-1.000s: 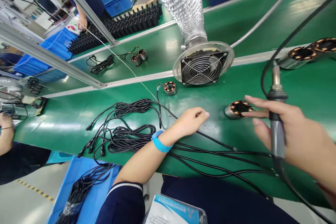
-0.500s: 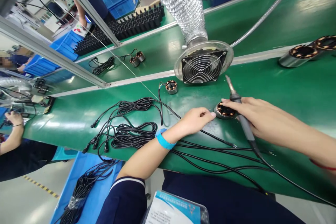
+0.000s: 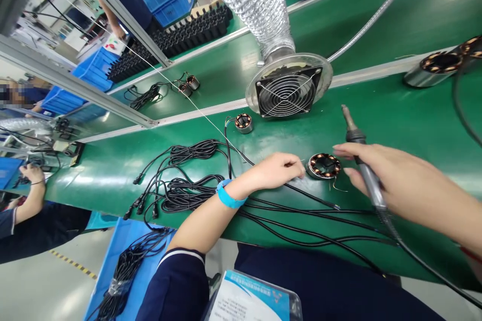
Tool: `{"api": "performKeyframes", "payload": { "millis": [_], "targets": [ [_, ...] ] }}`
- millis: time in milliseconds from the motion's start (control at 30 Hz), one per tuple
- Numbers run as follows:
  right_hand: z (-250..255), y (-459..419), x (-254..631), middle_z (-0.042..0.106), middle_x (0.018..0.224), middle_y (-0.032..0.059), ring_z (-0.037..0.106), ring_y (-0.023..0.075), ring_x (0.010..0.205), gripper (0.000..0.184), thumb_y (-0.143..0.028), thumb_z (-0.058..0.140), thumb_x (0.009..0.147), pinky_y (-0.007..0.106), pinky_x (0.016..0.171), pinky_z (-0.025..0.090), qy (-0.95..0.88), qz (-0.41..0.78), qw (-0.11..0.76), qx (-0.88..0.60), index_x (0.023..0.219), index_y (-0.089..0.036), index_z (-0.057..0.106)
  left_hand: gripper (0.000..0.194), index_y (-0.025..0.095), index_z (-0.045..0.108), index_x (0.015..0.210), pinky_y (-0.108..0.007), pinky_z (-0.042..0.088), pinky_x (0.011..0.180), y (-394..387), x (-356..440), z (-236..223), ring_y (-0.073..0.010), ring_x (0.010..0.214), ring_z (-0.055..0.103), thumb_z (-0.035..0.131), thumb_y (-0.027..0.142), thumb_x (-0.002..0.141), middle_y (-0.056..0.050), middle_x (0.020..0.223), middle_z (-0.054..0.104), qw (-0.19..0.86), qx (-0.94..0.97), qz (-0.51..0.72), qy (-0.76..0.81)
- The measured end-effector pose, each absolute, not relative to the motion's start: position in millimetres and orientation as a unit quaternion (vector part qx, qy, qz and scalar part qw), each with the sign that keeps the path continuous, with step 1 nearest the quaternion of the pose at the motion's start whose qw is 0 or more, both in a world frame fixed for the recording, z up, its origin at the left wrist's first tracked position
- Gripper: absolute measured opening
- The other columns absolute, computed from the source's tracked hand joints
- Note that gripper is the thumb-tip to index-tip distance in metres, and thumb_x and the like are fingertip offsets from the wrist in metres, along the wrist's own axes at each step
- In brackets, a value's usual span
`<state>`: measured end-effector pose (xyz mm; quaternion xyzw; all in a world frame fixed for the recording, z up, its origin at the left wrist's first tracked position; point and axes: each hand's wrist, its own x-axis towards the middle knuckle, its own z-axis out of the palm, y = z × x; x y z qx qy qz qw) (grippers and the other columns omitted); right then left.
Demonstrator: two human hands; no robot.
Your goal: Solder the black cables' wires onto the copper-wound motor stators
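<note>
A ring-shaped motor stator [image 3: 309,169] with copper windings sits on the green bench between my hands, thin wire ends sticking out at its lower right. My right hand [image 3: 391,173] grips a soldering iron [image 3: 371,180], its tip pointing up and away, just right of the stator and apart from it. Left of the stator, the fingers of my left hand [image 3: 280,169] are pinched on a thin pale solder wire [image 3: 205,119] strung from the upper left. Black cables [image 3: 293,209] pass beneath my left forearm. A second stator [image 3: 244,124], wired to a cable, stands farther back.
A fan [image 3: 288,94] on a foil duct [image 3: 263,10] stands behind the stator. Coiled cables [image 3: 194,193] lie left. More stators [image 3: 429,72] sit at the back right. A blue bin [image 3: 107,256] holds bundled cables below; a co-worker's hand [image 3: 33,174] is far left.
My right hand has let go of the stator and moved right with the soldering iron. The stator's top and loose wires now show. My left hand stays close beside it.
</note>
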<state>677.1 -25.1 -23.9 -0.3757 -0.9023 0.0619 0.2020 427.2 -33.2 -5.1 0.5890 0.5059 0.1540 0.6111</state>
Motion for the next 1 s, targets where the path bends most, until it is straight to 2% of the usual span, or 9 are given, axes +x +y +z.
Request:
{"api": "performKeyframes", "payload": {
  "millis": [100, 167, 267, 400, 533, 700, 800, 933, 1000],
  "targets": [
    [-39, -25, 676, 0.068, 0.118, 0.0122, 0.069, 0.0228, 0.096, 0.044, -0.024, 0.037, 0.100, 0.036, 0.077, 0.058, -0.907, 0.129, 0.224, -0.334, 0.141, -0.021, 0.051, 0.018, 0.014, 0.066, 0.068, -0.023, 0.042, 0.078, -28, 425, -1, -0.0092, 0.075, 0.055, 0.056, 0.009, 0.082, 0.001, 0.075, 0.066, 0.663, 0.561, 0.120, 0.481],
    [-45, -24, 672, 0.064, 0.125, 0.0130, 0.067, 0.0237, 0.103, 0.048, -0.026, 0.035, 0.101, 0.037, 0.078, 0.058, -0.905, 0.180, 0.223, -0.314, 0.147, -0.022, 0.045, 0.015, 0.013, 0.067, 0.067, -0.021, 0.040, 0.069, -25, 426, 0, -0.0073, 0.069, 0.053, 0.061, 0.009, 0.080, 0.001, 0.071, 0.065, 0.711, 0.510, 0.125, 0.467],
    [-47, -22, 666, 0.065, 0.110, 0.0125, 0.066, 0.0232, 0.092, 0.047, -0.035, 0.039, 0.102, 0.034, 0.071, 0.056, -0.894, 0.229, 0.212, -0.322, 0.146, -0.022, 0.047, 0.012, 0.012, 0.066, 0.070, -0.020, 0.021, 0.049, -23, 433, -5, -0.0036, 0.050, 0.037, 0.066, 0.019, 0.079, 0.003, 0.061, 0.056, 0.761, 0.404, 0.183, 0.473],
    [-48, -21, 659, 0.061, 0.088, 0.0095, 0.058, 0.0230, 0.078, 0.043, -0.048, 0.043, 0.102, 0.033, 0.064, 0.050, -0.894, 0.139, 0.261, -0.337, 0.130, -0.018, 0.056, 0.015, 0.012, 0.064, 0.080, -0.021, 0.008, 0.046, -23, 442, -12, -0.0011, 0.042, 0.019, 0.065, 0.027, 0.082, 0.007, 0.058, 0.044, 0.760, 0.324, 0.286, 0.486],
    [-51, -23, 656, 0.059, 0.083, 0.0091, 0.055, 0.0233, 0.076, 0.045, -0.052, 0.041, 0.103, 0.034, 0.063, 0.046, -0.889, 0.057, 0.283, -0.355, 0.123, -0.015, 0.057, 0.024, 0.013, 0.062, 0.086, -0.020, 0.017, 0.048, -28, 441, -11, -0.0020, 0.047, 0.028, 0.068, 0.036, 0.085, 0.008, 0.062, 0.045, 0.715, 0.375, 0.292, 0.513],
    [-54, -26, 655, 0.061, 0.088, 0.0099, 0.058, 0.0239, 0.078, 0.045, -0.054, 0.040, 0.103, 0.036, 0.066, 0.049, -0.876, 0.069, 0.287, -0.382, 0.123, -0.017, 0.056, 0.040, 0.014, 0.059, 0.072, -0.022, 0.037, 0.065, -32, 432, -11, -0.0063, 0.063, 0.045, 0.083, 0.045, 0.070, 0.005, 0.065, 0.054, 0.695, 0.479, 0.233, 0.484],
    [-55, -28, 652, 0.063, 0.092, 0.0104, 0.061, 0.0229, 0.078, 0.046, -0.054, 0.040, 0.103, 0.036, 0.066, 0.051, -0.873, 0.085, 0.291, -0.381, 0.124, -0.016, 0.055, 0.028, 0.013, 0.064, 0.076, -0.022, 0.034, 0.062, -29, 432, -16, -0.0063, 0.063, 0.046, 0.074, 0.039, 0.080, 0.002, 0.070, 0.059, 0.688, 0.480, 0.254, 0.482],
    [-56, -30, 651, 0.064, 0.090, 0.0104, 0.062, 0.0226, 0.074, 0.052, -0.060, 0.038, 0.102, 0.034, 0.063, 0.049, -0.871, 0.095, 0.292, -0.383, 0.119, -0.016, 0.059, 0.028, 0.013, 0.063, 0.079, -0.023, 0.017, 0.050, -25, 437, -22, -0.0029, 0.048, 0.028, 0.066, 0.040, 0.086, 0.004, 0.067, 0.053, 0.735, 0.422, 0.235, 0.476],
    [-57, -30, 652, 0.064, 0.091, 0.0113, 0.062, 0.0233, 0.075, 0.055, -0.063, 0.041, 0.101, 0.034, 0.063, 0.048, -0.862, 0.091, 0.294, -0.403, 0.120, -0.015, 0.060, 0.031, 0.014, 0.061, 0.079, -0.022, 0.022, 0.051, -26, 439, -24, -0.0032, 0.051, 0.031, 0.066, 0.043, 0.087, 0.004, 0.068, 0.052, 0.712, 0.438, 0.254, 0.486]
  ]
}}
